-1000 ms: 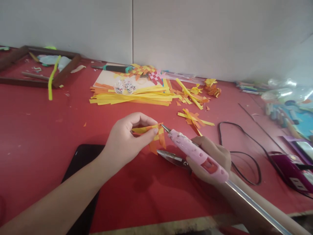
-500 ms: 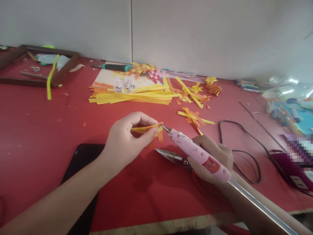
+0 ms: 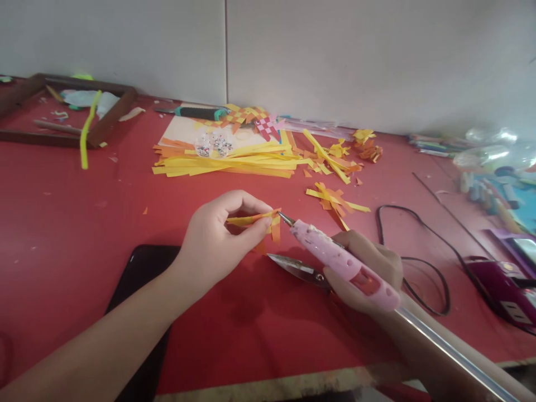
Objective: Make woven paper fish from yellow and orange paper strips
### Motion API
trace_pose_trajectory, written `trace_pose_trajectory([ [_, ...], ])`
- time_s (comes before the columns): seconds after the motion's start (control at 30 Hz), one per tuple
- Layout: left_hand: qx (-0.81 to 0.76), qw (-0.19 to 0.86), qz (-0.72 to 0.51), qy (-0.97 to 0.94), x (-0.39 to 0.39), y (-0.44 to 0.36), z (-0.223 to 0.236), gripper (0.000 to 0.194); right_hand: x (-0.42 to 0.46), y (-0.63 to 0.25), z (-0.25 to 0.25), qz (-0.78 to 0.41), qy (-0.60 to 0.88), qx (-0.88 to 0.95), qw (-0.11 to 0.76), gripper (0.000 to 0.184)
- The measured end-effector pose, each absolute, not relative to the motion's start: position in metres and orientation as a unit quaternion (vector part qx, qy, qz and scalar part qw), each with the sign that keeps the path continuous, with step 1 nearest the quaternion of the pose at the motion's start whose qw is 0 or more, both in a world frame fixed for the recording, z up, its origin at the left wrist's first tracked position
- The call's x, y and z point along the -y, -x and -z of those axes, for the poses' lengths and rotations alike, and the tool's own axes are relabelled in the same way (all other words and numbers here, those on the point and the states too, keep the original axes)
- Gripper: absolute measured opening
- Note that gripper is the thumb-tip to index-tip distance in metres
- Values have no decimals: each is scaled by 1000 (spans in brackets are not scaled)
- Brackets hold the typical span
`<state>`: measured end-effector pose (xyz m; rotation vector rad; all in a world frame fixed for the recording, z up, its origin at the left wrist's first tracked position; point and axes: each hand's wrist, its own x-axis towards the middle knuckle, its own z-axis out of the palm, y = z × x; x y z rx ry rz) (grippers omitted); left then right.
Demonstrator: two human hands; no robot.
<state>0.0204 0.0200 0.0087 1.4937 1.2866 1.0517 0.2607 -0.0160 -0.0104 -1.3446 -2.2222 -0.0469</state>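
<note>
One small woven piece of orange and yellow paper strips [image 3: 274, 224] is held above a red counter [image 3: 209, 352], pinched between the thumb and fingers of the left hand [image 3: 224, 234]. One pink plastic glue gun [image 3: 330, 251], fed by one clear glue stick [image 3: 448, 346], is gripped in the right hand [image 3: 372, 271], its metal nozzle brought to the upper right edge of the woven piece; whether the two are touching cannot be told.

Below the piece, one pair of pointed metal scissors [image 3: 297, 269] is partly hidden by the right hand. One black phone [image 3: 142, 268] is crossed by the left forearm. Behind, one pile of yellow and orange paper strips [image 3: 226, 166] is seen, its strips too overlapped to be counted, with two clear containers of small beads [image 3: 221, 146], one black-and-green-handled tool [image 3: 201, 114] and one pink-and-red checkered paper fish [image 3: 267, 128] close by. One brown wooden frame [image 3: 119, 117] is laid at the far left; one magenta power strip [image 3: 502, 287] and one black cord [image 3: 419, 215] are seen at right.

Compared with a second earlier, the woven piece has been tipped nearly edge-on, and its hanging orange ends are less exposed. The nozzle is kept at the same edge, and both grips are unchanged.
</note>
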Motion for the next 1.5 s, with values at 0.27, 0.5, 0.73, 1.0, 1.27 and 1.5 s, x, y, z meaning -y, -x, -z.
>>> trace_pose_trajectory([
  [0.27, -523, 440, -421, -597, -20, -21, -9, 9, 15, -262, 14, 59, 489, 828, 268, 11],
  [0.5, -524, 432, -426, -597, -20, -21, -8, 8, 14, -262, 13, 54, 488, 826, 277, 13],
  [0.73, -518, 439, -427, -597, -20, -21, -10, 7, 16, -263, 16, 66, 494, 824, 269, 14],
  [1.0, -518, 442, -427, -595, -20, -21, -9, 7, 16, -263, 15, 74, 489, 828, 264, 14],
  [1.27, -522, 440, -422, -596, -20, -21, -10, 7, 16, -265, 16, 64, 499, 825, 259, 15],
  [1.5, -516, 445, -422, -598, -20, -21, -9, 7, 16, -264, 16, 70, 496, 824, 264, 12],
])
